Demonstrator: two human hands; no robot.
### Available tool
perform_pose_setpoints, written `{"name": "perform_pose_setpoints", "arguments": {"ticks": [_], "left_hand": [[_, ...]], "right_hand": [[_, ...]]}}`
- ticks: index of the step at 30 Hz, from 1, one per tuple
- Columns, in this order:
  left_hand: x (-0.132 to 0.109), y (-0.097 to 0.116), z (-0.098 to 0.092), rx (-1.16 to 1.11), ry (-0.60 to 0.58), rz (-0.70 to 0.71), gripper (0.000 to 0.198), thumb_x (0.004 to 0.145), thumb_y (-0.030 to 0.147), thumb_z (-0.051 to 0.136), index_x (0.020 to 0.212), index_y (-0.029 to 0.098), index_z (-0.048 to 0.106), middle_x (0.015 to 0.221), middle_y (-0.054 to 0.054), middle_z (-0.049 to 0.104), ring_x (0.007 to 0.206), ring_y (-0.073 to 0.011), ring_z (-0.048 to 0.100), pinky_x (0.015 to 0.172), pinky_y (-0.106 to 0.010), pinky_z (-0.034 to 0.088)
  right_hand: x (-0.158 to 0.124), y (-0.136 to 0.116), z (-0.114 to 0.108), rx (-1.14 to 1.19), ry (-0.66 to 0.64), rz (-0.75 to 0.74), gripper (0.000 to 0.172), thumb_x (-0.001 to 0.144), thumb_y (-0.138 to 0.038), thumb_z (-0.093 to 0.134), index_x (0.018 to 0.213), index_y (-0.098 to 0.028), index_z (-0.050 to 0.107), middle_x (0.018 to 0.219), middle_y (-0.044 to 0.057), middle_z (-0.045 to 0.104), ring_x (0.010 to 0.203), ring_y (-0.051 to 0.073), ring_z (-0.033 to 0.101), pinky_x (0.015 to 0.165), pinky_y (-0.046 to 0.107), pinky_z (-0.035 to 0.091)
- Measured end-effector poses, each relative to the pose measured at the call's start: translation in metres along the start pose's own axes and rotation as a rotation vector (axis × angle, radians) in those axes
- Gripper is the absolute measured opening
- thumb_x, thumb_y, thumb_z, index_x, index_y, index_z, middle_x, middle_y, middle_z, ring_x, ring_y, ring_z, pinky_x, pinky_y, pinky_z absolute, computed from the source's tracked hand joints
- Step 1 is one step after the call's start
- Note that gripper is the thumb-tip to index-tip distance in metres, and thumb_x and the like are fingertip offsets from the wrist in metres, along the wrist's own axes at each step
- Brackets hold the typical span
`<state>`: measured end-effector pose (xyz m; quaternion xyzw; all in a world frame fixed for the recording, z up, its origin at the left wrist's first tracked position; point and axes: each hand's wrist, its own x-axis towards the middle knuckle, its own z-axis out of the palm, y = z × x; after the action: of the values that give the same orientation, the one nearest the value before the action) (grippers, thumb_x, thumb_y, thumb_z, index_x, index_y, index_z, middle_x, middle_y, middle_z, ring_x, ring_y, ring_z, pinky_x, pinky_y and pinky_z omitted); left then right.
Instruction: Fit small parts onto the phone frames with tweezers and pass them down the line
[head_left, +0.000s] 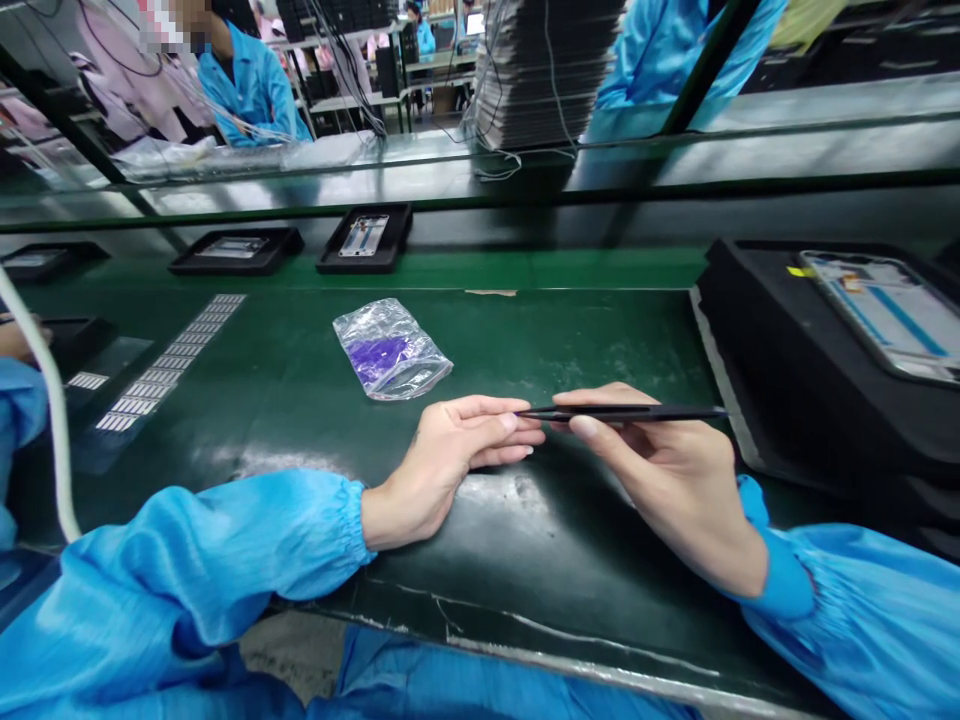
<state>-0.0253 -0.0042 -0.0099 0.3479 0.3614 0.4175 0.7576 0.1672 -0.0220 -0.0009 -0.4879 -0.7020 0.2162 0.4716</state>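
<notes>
My right hand (660, 470) grips a pair of black tweezers (637, 412), held nearly level with the tips pointing left. Those tips meet the fingertips of my left hand (457, 455), whose thumb and forefinger are pinched together. Whatever lies in that pinch is too small and too covered to name. Just beyond my left hand, a clear zip bag (391, 350) with small purple contents lies on the green work surface (292, 390).
Black trays with phone frames stand along the back, one tray (365, 238) behind the bag. At right is a black foam block (810, 370) bearing a phone frame (892, 310). A label strip (172, 362) lies left, near a white cable (49, 390) and another person's sleeve (22, 410).
</notes>
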Motion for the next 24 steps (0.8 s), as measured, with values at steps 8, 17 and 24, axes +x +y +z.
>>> {"name": "perform_pose_setpoints", "arguments": {"ticks": [8, 17, 24], "left_hand": [[-0.0013, 0.0007, 0.0012, -0.01, -0.003, 0.016, 0.017, 0.088, 0.018, 0.073, 0.103, 0.011, 0.074, 0.105, -0.011, 0.077, 0.097, -0.0177, 0.075, 0.085, -0.022, 0.059], [-0.0015, 0.0019, 0.0015, 0.008, 0.003, 0.014, 0.023, 0.085, 0.023, 0.076, 0.105, 0.011, 0.074, 0.109, -0.013, 0.076, 0.1, -0.0211, 0.074, 0.09, -0.029, 0.058], [-0.0007, 0.0018, 0.001, 0.001, -0.007, 0.01, 0.021, 0.087, 0.021, 0.075, 0.106, 0.011, 0.074, 0.106, -0.011, 0.077, 0.099, -0.0196, 0.074, 0.088, -0.026, 0.058]], "right_hand": [[0.0013, -0.0038, -0.0001, -0.024, 0.01, -0.029, 0.012, 0.092, -0.023, 0.065, 0.101, -0.024, 0.073, 0.093, 0.001, 0.075, 0.082, 0.014, 0.072, 0.075, 0.025, 0.059], [0.0023, -0.007, -0.0021, -0.035, 0.025, -0.024, 0.014, 0.092, -0.034, 0.065, 0.1, -0.026, 0.074, 0.092, 0.003, 0.076, 0.083, 0.019, 0.072, 0.076, 0.033, 0.061], [0.0019, -0.0033, -0.0019, -0.009, 0.009, -0.017, 0.013, 0.091, -0.032, 0.067, 0.1, -0.026, 0.075, 0.092, 0.003, 0.076, 0.083, 0.019, 0.072, 0.077, 0.032, 0.06]]}}
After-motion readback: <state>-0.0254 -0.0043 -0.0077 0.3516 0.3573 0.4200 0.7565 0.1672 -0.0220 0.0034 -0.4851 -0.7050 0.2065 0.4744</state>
